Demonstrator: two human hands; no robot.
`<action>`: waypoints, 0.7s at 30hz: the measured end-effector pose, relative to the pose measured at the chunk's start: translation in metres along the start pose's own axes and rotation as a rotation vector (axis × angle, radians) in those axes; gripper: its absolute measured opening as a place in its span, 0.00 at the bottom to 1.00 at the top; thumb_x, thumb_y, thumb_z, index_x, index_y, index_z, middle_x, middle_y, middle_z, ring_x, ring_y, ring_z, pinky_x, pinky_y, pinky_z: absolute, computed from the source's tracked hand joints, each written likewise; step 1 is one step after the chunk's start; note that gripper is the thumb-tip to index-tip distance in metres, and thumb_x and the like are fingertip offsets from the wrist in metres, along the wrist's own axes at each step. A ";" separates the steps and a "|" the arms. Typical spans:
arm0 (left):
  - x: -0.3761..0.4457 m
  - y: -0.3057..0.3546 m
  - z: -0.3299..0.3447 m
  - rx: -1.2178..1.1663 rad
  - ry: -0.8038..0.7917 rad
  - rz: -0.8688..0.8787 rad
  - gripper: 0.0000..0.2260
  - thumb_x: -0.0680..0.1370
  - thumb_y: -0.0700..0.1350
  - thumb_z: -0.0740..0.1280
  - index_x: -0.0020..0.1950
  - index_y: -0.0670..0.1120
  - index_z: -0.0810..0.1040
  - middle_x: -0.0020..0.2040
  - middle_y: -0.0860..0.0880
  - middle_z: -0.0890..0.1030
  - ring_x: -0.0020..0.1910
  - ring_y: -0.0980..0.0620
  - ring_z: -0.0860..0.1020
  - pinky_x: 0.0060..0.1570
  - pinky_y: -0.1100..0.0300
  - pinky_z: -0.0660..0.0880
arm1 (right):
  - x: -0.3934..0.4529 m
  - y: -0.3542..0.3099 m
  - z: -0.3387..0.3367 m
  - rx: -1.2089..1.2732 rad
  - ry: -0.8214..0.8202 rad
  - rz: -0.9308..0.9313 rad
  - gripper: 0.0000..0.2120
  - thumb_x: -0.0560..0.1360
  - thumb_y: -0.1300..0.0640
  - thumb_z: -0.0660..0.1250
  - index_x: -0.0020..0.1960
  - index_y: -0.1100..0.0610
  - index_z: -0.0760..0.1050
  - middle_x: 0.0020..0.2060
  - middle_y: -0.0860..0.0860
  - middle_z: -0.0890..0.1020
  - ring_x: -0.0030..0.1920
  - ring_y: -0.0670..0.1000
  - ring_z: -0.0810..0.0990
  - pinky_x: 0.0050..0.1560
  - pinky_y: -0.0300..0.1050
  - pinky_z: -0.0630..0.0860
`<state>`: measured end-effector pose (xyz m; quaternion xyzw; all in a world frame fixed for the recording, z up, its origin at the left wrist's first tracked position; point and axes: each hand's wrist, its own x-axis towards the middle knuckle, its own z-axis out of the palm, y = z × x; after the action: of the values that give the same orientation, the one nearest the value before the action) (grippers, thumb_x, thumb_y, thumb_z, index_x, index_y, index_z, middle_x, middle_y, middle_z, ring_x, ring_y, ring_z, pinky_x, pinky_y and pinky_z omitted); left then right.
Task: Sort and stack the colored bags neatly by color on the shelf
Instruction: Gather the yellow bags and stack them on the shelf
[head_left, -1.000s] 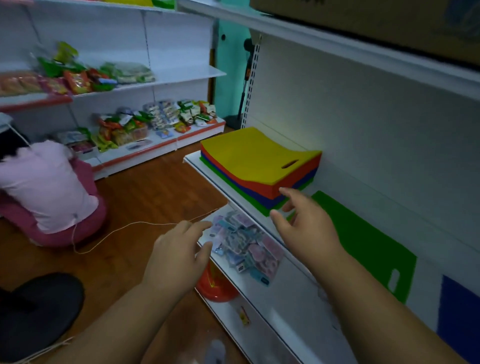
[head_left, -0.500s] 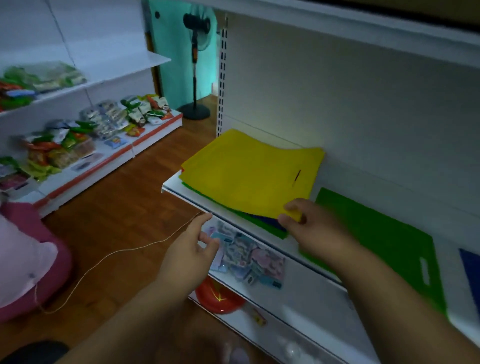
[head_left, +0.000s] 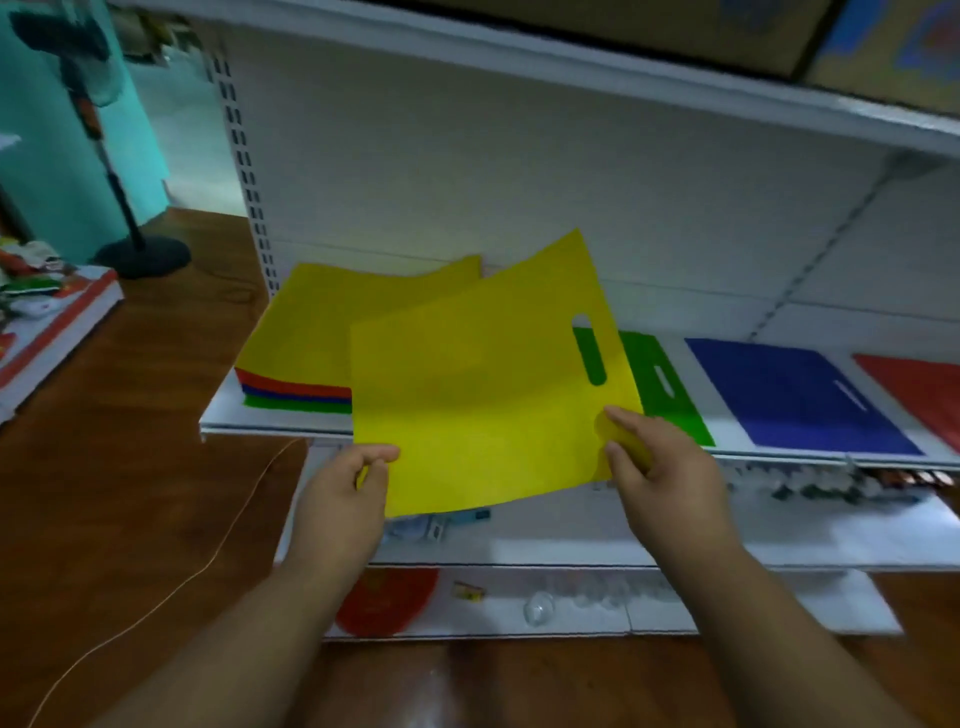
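Both hands hold a yellow bag (head_left: 483, 395) clear of the shelf's front edge (head_left: 270, 430): the left hand (head_left: 345, 499) pinches its lower left corner, the right hand (head_left: 660, 467) its lower right. Sorting has barely begun, with green (head_left: 670, 400), blue (head_left: 795, 395) and red (head_left: 919, 389) bags laid singly and the mixed stack (head_left: 311, 364) still tall. Half a second earlier, only the right hand gripped the bag, still on that stack.
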<state>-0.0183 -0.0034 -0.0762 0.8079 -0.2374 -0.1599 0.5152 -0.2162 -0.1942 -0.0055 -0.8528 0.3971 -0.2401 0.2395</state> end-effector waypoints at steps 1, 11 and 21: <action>-0.001 0.004 0.005 0.041 -0.007 0.054 0.09 0.83 0.45 0.60 0.58 0.55 0.77 0.51 0.52 0.77 0.46 0.51 0.74 0.47 0.55 0.72 | -0.005 0.006 -0.008 -0.001 0.030 0.031 0.17 0.79 0.55 0.67 0.67 0.49 0.76 0.63 0.49 0.79 0.62 0.50 0.76 0.62 0.45 0.70; -0.012 0.069 0.103 0.283 -0.149 0.489 0.13 0.79 0.48 0.68 0.63 0.49 0.79 0.60 0.48 0.80 0.58 0.46 0.78 0.51 0.55 0.72 | -0.058 0.101 -0.101 -0.009 0.294 0.235 0.15 0.79 0.55 0.67 0.65 0.51 0.79 0.59 0.48 0.82 0.60 0.51 0.79 0.60 0.45 0.73; -0.099 0.169 0.336 0.281 -0.416 0.739 0.18 0.77 0.52 0.59 0.59 0.48 0.82 0.52 0.46 0.82 0.49 0.43 0.80 0.47 0.54 0.74 | -0.145 0.300 -0.246 -0.217 0.477 0.486 0.14 0.76 0.57 0.70 0.61 0.49 0.81 0.55 0.49 0.84 0.58 0.51 0.81 0.52 0.38 0.70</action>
<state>-0.3067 -0.2636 -0.0612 0.6815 -0.6282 -0.0906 0.3643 -0.6147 -0.3038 -0.0272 -0.6740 0.6561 -0.3250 0.0983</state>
